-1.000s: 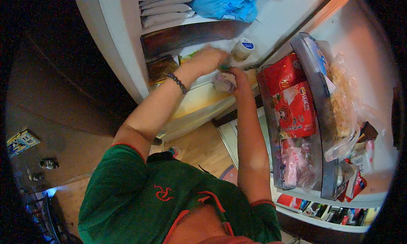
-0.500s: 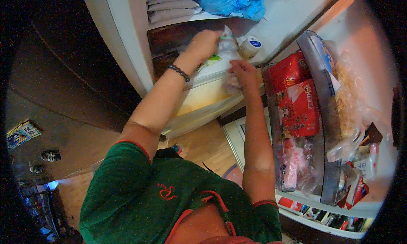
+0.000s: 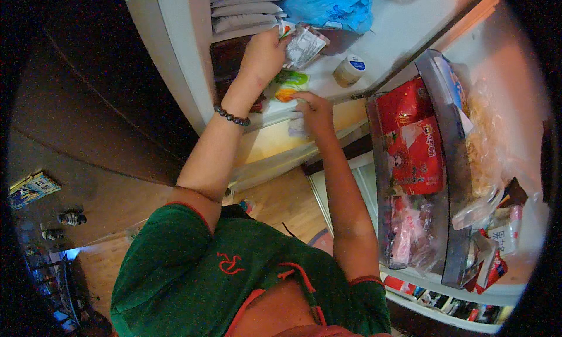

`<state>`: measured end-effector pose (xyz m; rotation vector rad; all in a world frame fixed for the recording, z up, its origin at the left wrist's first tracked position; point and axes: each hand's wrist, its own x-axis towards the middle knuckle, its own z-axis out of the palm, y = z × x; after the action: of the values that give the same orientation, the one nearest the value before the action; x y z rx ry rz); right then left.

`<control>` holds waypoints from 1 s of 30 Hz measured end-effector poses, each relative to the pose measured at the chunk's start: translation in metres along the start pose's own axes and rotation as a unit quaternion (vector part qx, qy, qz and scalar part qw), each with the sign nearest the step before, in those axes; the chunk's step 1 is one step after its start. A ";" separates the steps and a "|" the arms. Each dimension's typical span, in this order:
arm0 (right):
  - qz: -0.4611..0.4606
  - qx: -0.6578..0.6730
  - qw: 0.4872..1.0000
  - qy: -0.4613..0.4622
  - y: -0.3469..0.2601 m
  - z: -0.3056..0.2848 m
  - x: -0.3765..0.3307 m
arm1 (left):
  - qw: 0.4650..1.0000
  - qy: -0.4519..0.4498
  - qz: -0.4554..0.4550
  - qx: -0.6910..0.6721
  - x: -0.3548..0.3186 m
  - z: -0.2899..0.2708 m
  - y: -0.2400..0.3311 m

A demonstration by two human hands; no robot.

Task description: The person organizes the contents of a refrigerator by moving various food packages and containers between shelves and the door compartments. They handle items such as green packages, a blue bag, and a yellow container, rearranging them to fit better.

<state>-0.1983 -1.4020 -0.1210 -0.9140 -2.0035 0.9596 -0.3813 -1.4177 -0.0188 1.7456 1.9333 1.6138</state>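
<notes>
A crinkled silvery foil packet [image 3: 304,44] sits at the front of a refrigerator shelf [image 3: 374,62], and the left hand [image 3: 263,56] is closed around its near edge, a dark bead bracelet [image 3: 232,117] on that wrist. Just below, the right hand [image 3: 313,108] rests with fingers curled on a pale soft pack [image 3: 297,126] at the shelf lip, beside a glossy green and orange pouch [image 3: 287,82]. The step looks like sorting packets on the shelf; the next move likely calls for a firm pinch, since foil slips and crumples. A small round white tub [image 3: 349,69] stands near, a blue plastic bag [image 3: 333,6] lies behind, and red printed bags [image 3: 413,144] fill the door rack [image 3: 448,179].
</notes>
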 end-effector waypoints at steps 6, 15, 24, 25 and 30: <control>0.099 0.278 0.949 0.111 0.024 -0.038 -0.034 | 0.998 -0.011 -0.002 0.055 -0.004 0.000 0.012; 0.046 0.385 0.910 0.148 -0.017 -0.062 -0.060 | 0.998 -0.017 -0.020 -0.061 -0.012 0.009 0.022; 0.008 0.385 0.912 0.144 -0.053 -0.081 -0.065 | 0.964 -0.120 -0.103 -0.214 -0.019 0.018 0.014; 0.021 0.365 0.918 0.154 -0.050 -0.081 -0.064 | 0.961 -0.128 -0.107 -0.223 -0.019 0.022 0.005; 0.058 0.344 0.917 0.192 -0.038 -0.088 -0.066 | 0.944 -0.168 -0.121 -0.257 -0.026 0.019 0.013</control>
<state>-0.1042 -1.4456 -0.0689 -0.7422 -1.1574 1.3120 -0.3511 -1.4281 -0.0319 1.3970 1.3520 1.4451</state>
